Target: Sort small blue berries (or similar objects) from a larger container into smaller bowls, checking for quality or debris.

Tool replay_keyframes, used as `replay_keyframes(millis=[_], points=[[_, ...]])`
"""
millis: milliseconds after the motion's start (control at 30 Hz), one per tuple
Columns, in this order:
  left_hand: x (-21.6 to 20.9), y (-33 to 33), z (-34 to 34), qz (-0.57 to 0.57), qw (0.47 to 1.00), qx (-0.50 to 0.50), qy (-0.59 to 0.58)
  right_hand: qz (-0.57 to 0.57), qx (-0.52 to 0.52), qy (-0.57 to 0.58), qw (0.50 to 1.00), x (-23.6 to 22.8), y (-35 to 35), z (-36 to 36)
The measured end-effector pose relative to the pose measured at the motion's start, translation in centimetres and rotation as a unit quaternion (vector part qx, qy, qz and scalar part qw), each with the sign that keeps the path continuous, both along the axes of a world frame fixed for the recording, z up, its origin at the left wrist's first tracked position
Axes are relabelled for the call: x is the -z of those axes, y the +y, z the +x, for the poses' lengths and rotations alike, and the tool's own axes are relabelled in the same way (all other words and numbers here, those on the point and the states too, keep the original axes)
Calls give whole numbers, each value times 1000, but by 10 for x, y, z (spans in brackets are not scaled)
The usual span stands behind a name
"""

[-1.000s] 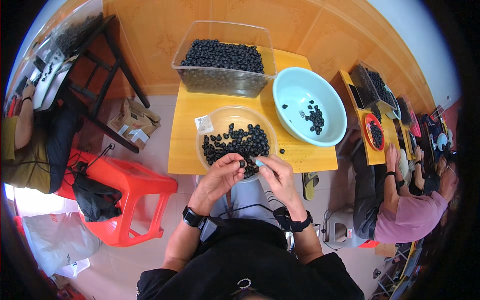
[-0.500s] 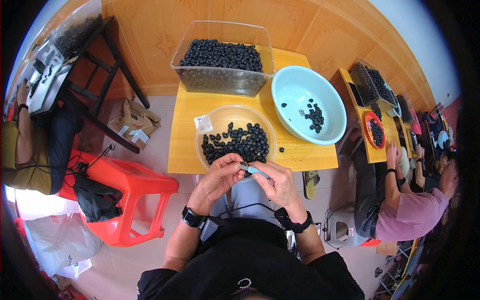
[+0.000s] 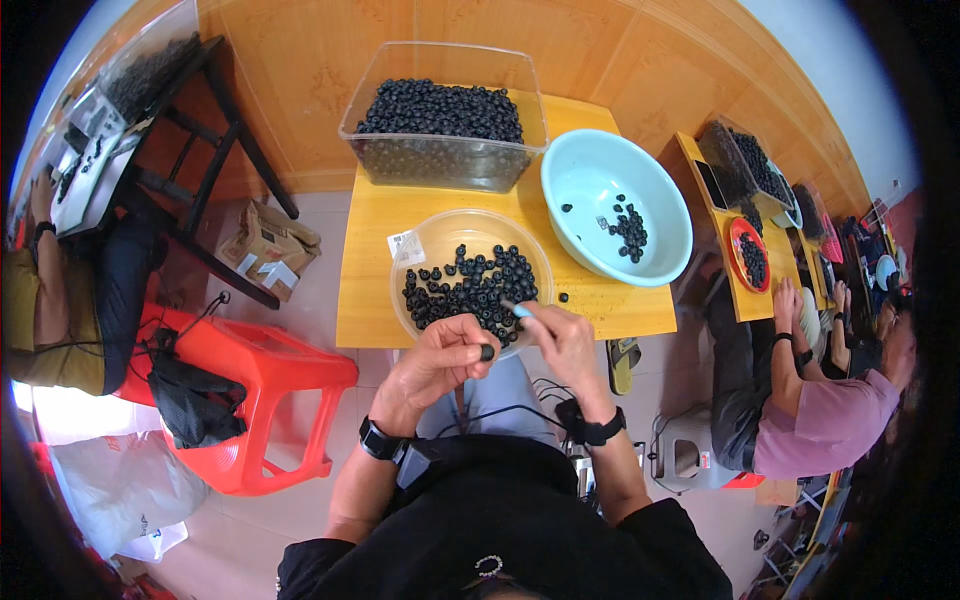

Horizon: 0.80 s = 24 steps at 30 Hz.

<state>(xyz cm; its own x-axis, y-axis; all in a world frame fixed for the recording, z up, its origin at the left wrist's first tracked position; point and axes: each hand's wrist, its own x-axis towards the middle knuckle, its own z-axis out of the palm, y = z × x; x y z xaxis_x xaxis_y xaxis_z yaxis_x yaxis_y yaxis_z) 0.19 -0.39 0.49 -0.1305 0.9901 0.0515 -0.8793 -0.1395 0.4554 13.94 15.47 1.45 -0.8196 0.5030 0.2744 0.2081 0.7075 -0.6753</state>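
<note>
While left hand (image 3: 440,360) pinches bead (image 3: 487,352), right hand (image 3: 566,345) curled (apart)

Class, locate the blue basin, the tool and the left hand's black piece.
Blue basin (image 3: 595,180): head view, bare inside.
Tool (image 3: 521,311): head view, blue handle.
Black piece (image 3: 487,352): head view, exposed side.

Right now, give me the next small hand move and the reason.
Probably bring the blue-handled tool to the round black piece: the left hand pinches that piece at its fingertips, while the right hand holds the tool apart from it.
</note>
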Motion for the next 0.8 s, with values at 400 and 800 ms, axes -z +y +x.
replay_keyframes(millis=[400, 800], points=[[11, 2, -2, -88, 993, -71, -42, -136, -17, 73, 988, -25, -16, 0], [15, 1, -1, -102, 992, -44, 65, -358, -72, 70, 928, -25, -35, -10]])
